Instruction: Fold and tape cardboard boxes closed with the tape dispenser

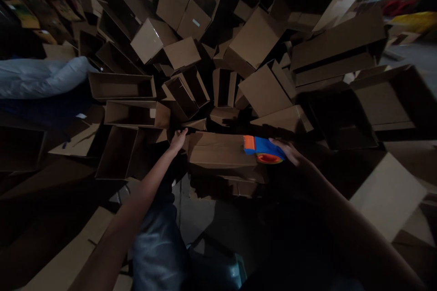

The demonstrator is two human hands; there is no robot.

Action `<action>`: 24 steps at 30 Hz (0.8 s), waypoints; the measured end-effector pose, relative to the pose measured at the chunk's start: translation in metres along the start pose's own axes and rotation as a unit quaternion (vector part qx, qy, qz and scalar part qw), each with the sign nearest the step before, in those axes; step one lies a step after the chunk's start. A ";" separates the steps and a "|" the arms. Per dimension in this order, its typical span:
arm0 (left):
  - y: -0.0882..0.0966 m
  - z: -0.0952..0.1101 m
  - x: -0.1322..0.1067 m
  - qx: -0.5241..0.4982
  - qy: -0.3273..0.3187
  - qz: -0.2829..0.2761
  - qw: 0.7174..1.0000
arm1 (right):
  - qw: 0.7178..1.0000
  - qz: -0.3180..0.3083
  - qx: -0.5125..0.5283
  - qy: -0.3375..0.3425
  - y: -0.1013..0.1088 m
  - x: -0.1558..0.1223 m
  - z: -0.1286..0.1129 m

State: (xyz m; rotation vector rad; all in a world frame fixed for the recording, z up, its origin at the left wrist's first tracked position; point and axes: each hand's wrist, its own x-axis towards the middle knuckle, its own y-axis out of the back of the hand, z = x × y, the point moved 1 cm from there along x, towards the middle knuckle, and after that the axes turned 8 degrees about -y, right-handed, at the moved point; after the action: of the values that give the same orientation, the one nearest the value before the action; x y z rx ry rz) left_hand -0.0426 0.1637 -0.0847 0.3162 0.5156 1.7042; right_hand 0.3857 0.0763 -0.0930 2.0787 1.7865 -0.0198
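A closed brown cardboard box [218, 150] lies lengthwise in front of me. At its left end is my left hand [178, 141], closed against the upper corner, with some of its fingers hidden. My right hand [287, 149] is wrapped around the back of a blue and orange tape dispenser [264, 146]. The dispenser's orange front end sits over the right part of the box top, and its orange roll hub shows below the blue frame. Whether the dispenser touches the cardboard, I cannot tell.
Many open cartons are heaped beyond the box, among them a long carton [334, 50] at the right. A dark open carton [344, 118] stands nearer. Another person's grey sleeve [44, 75] reaches in from the left. Below me are grey floor [205, 211] and a bluish stool-like object [215, 263].
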 end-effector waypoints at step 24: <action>-0.071 0.040 -0.035 0.343 -0.241 -0.056 0.906 | 1.000 -0.012 0.010 -0.009 -0.001 0.002 0.007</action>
State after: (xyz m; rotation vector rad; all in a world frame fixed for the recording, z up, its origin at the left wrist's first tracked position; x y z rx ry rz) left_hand 0.0448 0.1457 -0.0831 1.1619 0.7300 1.2162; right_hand 0.3868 0.0759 -0.1004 2.0652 1.8083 -0.0628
